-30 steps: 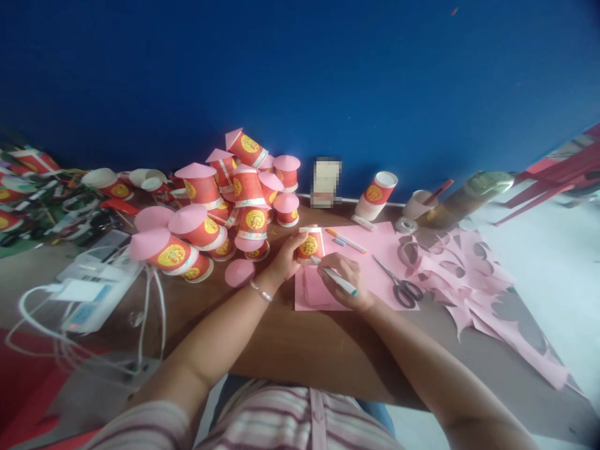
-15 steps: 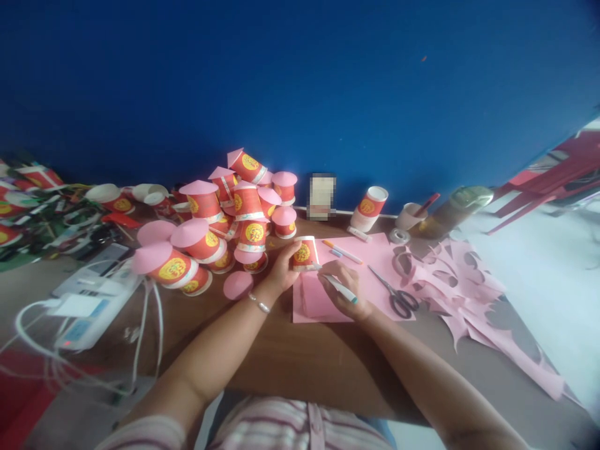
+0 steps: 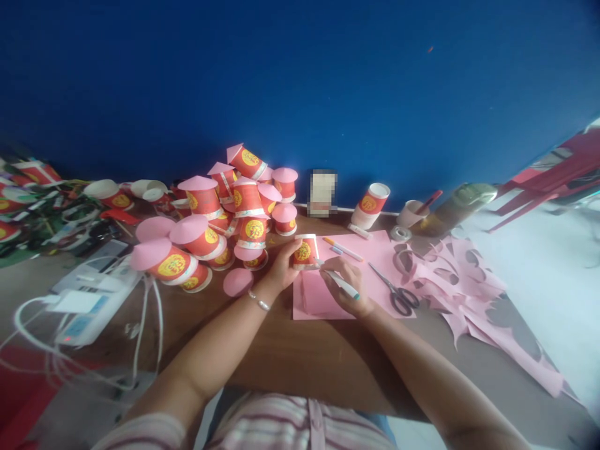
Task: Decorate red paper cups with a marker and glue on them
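My left hand [image 3: 283, 267] is closed around the side of a red paper cup [image 3: 305, 252] with a yellow round emblem and white rim band. In my right hand [image 3: 344, 282] is a white marker pen [image 3: 343, 284] with a green end, its tip close to the cup's lower right edge; whether it touches I cannot tell. Beneath both hands lie pink paper sheets [image 3: 375, 250]. An orange-and-white pen [image 3: 343, 249] rests on the paper beyond the right hand, and dark-handled scissors [image 3: 400, 299] lie to its right.
Red cups with pink cone tops [image 3: 197, 237] are piled at the left. Pink paper offcuts [image 3: 459, 281] spread at the right. Stacked cups [image 3: 370, 206], a tape roll [image 3: 400, 234] and a bottle [image 3: 462, 206] stand near the blue wall. A power strip [image 3: 100, 306] with cables sits far left.
The right hand and marker have shifted very slightly along the cup's lower edge. The left hand keeps its hold on the cup. The whole view has moved a little.
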Tool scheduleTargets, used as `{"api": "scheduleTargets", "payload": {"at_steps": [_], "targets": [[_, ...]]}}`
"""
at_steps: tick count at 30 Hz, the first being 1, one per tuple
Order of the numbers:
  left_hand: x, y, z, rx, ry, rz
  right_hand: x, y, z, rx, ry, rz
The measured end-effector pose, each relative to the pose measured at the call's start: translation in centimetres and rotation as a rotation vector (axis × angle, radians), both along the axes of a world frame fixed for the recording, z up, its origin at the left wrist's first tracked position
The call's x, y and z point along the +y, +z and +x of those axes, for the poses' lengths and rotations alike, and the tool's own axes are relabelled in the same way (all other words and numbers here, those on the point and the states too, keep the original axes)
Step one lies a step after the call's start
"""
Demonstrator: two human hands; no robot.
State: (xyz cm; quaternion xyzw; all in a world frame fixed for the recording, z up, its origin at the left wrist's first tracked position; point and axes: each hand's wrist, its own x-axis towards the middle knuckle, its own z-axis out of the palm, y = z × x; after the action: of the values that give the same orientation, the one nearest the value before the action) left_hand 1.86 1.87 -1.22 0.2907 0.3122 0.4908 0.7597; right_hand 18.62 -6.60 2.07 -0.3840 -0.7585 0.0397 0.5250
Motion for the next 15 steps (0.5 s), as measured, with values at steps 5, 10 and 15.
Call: {"api": "scheduleTargets", "payload": {"at_steps": [5,10,15], "targets": [[-0.43,1.05,0.25,-0.105,-0.019,-0.014,-0.16,-0.07,0.15,-0.017,-0.053,0.009],[-0.54,0.95,0.29,-0.094,-0.025,-0.029,-0.37,-0.03,0.09,-0.038,-0.07,-0.008],[-0.78,1.13,0.24,-0.117,-0.053,-0.017,-0.47,0.22,0.0,-0.068,-0.055,0.002]]}}
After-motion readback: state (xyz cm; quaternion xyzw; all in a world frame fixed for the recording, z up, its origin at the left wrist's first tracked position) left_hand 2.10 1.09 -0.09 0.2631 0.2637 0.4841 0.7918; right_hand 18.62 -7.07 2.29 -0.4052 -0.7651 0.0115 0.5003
